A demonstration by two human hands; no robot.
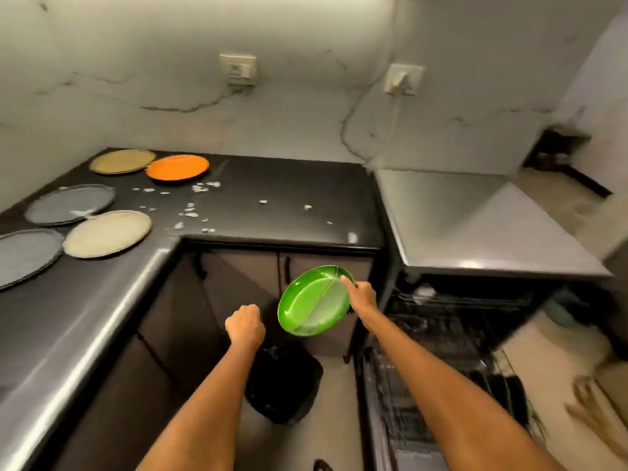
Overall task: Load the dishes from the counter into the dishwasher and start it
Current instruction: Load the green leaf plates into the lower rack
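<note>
My right hand (362, 295) grips the rim of a green divided plate (312, 300), held tilted in the air in front of the cabinet doors. My left hand (244, 324) is curled into a fist beside it, to the left, holding nothing. On the black counter (289, 198) lie an orange plate (177, 167), a tan plate (122, 161), two grey plates (69, 205) (23, 256) and a cream plate (108, 233). The dishwasher (452, 321) stands open at the right, with its dark racks pulled out.
A black bin (283, 382) with a liner sits on the floor below the green plate. White scraps litter the counter's middle. A steel surface (475, 219) tops the dishwasher. A broom head (594, 406) lies at the lower right.
</note>
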